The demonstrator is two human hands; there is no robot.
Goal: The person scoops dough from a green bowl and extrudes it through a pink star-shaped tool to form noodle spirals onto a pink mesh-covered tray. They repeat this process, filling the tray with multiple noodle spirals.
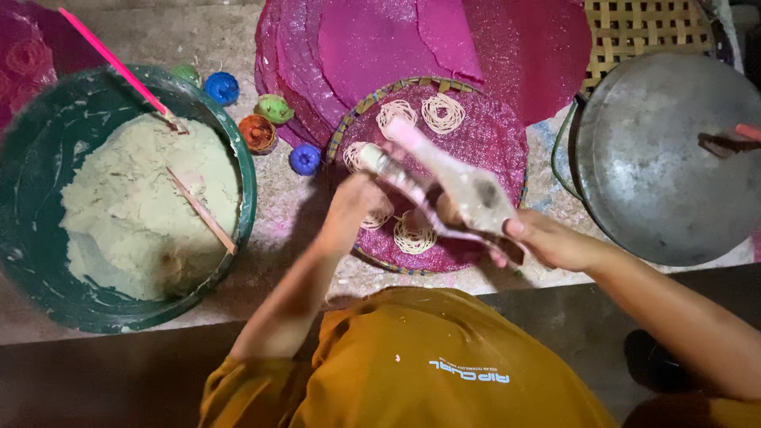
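Two hands are gripping a pale press (452,178) at frame centre, over a round tray (507,150) lined with pink mesh. Left hand (358,198) is closing around its lower-left end; right hand (547,242) is clamping its handles. Noodle coils (442,112) are lying on the tray. Green bowl (24,261) of dough (127,214) is sitting at left; metal lid (658,158) at right.

- The wooden press (444,186) is motion-blurred, its outlet hidden.
- The right hand (547,242) fingers are tucked under the press.
- The metal lid (666,158) and green basin (246,182) are cut by the picture's edges.
- The woven tray (349,131) has its near rim hidden by arms.
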